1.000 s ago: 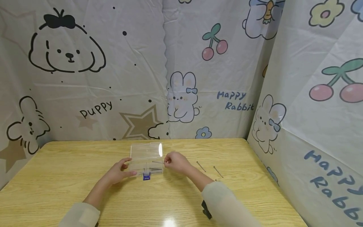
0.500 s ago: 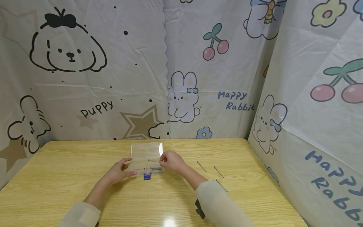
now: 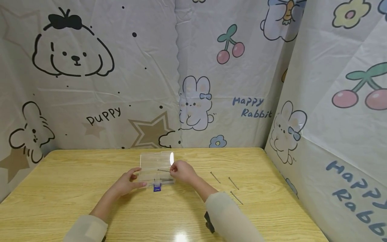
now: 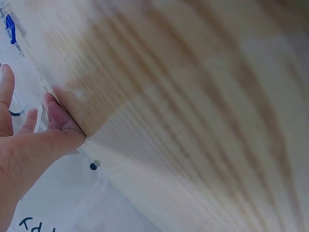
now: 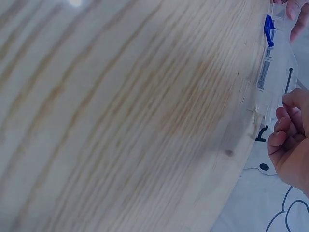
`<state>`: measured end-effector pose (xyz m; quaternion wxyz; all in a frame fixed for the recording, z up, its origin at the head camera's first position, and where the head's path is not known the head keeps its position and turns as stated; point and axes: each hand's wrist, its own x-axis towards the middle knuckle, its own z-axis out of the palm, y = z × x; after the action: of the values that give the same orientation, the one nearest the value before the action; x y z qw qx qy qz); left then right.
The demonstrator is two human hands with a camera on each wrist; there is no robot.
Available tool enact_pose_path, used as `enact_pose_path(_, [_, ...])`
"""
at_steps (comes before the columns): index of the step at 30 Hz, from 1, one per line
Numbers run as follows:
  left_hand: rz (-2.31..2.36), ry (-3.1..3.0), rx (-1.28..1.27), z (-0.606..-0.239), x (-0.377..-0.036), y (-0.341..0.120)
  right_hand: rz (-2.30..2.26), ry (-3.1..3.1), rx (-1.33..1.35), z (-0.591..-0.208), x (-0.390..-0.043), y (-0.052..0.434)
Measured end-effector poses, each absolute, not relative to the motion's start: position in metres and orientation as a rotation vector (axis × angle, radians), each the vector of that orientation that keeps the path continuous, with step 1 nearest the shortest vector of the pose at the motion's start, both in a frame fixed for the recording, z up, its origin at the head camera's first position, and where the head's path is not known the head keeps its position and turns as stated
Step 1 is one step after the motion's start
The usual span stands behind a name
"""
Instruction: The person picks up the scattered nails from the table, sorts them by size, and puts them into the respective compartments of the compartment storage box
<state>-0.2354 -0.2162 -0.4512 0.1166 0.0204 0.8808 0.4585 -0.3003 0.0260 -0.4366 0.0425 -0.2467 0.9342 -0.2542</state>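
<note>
Item: clear plastic case (image 3: 156, 168) with blue latch (image 3: 157, 188), lid open and raised toward the rear, set near the middle of the wooden tabletop (image 3: 75, 188).

Left hand (image 3: 128, 181): fingers relaxed and resting against the case's left end, apparently to steady it.

Right hand (image 3: 181, 170): fingers curled, pinching one thin metal pin (image 3: 163, 170) held level over the open tray, its point toward the left; probably held so for laying it inside.

Loose stock: three further pins (image 3: 232, 183) lay on the tabletop to the right of the case, apart from one another and near the right forearm.

Legible writing: backdrop cloth (image 3: 90, 67) printed "Puppy" and "Happy Rabbit", with cartoon dogs, rabbits, and cherries. No brand visible on the case.
</note>
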Motion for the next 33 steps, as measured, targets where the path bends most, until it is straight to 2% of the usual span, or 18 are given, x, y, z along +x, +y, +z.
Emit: enact_pose_path(33, [1.327,2.6,0.055,-0.4503,-0.2355,-0.2149,-0.775,2.881,-0.654,-0.4399,-0.2989,0.0312])
